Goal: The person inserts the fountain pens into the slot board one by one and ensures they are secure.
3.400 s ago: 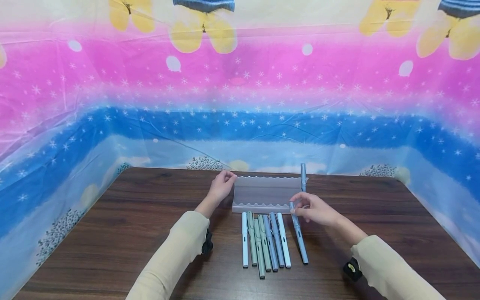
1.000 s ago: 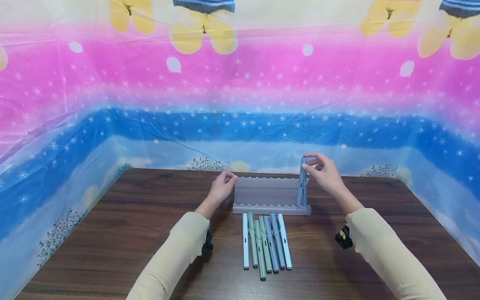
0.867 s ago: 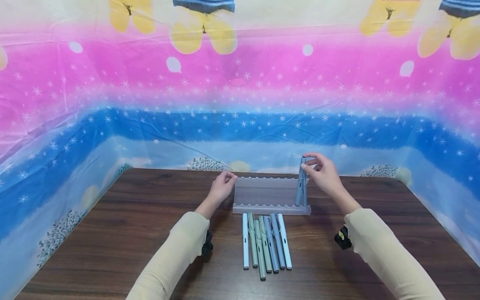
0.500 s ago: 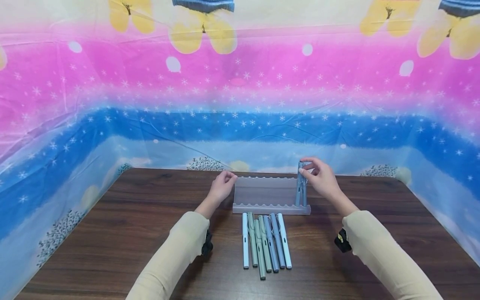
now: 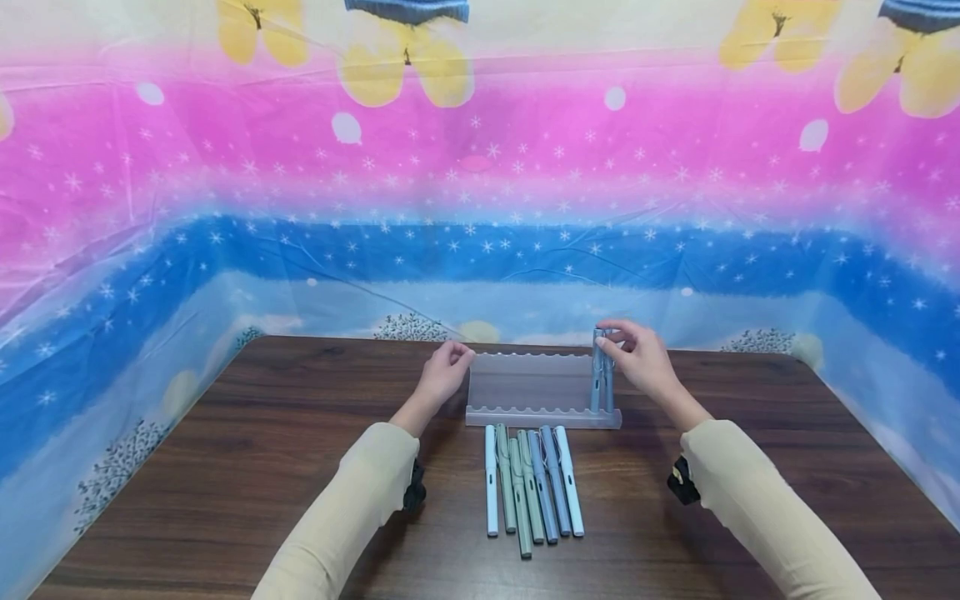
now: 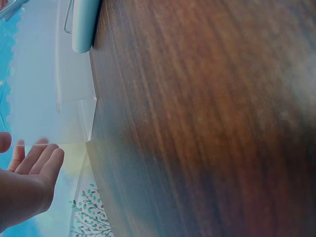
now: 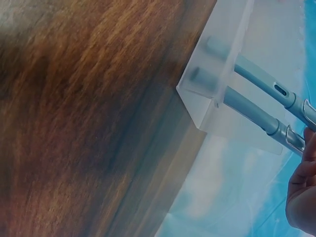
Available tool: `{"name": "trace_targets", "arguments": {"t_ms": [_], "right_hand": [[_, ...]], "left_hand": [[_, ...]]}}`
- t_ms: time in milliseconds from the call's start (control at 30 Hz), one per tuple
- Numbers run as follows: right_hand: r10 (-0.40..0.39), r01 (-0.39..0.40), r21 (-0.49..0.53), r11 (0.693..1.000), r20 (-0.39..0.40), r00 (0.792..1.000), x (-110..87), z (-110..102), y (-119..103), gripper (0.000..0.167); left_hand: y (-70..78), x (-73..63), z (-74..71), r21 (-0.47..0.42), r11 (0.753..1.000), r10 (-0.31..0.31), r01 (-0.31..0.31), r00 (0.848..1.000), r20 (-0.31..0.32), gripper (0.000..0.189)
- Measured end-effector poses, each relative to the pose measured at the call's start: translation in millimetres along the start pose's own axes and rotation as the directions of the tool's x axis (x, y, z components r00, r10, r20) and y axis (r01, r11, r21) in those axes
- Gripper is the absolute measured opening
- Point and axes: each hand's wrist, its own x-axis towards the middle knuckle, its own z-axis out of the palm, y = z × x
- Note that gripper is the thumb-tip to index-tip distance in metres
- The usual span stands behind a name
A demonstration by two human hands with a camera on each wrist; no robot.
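Observation:
A frosted clear pen rack [image 5: 532,383] with scalloped edges stands at the back of the table. At its upper left corner my left hand [image 5: 442,372] pinches the edge, thumb in front and fingertips behind the sheet, as the left wrist view shows. My right hand [image 5: 639,357] holds the cap end of a grey-blue pen [image 5: 597,379] between thumb and fingers. This pen stands in the rack's right part, its lower end behind the front lip. Just right of it a second grey-blue pen [image 7: 252,109] leans in the end slot.
In front of the rack several capped pens lie side by side on the brown wooden table [image 5: 300,442]: white ones [image 5: 491,492], green ones [image 5: 521,500] and blue-grey ones [image 5: 551,475]. A patterned cloth [image 5: 480,250] hangs behind the table and along its sides.
My right hand has lifted the grey-blue pen off the table and stood it in the rack. Lately hand and pen top have shifted slightly left and down. The left hand stays put.

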Motion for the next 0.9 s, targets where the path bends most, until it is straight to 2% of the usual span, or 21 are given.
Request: {"name": "trace_targets", "arguments": {"t_ms": [333,900], "right_hand": [[-0.120,0.124,-0.177,0.976,0.031,0.992,1.4,1.7,-0.4,0.031],[-0.057,0.064,-0.179,0.982,0.046,0.997,2.8,3.0,2.4,0.035]], "left_hand": [[-0.3,0.6,0.2,0.011,1.000,-0.006,0.006,1.000,0.000,0.021],[0.8,-1.2,0.1,0.019,1.000,0.005,-0.005,1.000,-0.005,0.021]]}}
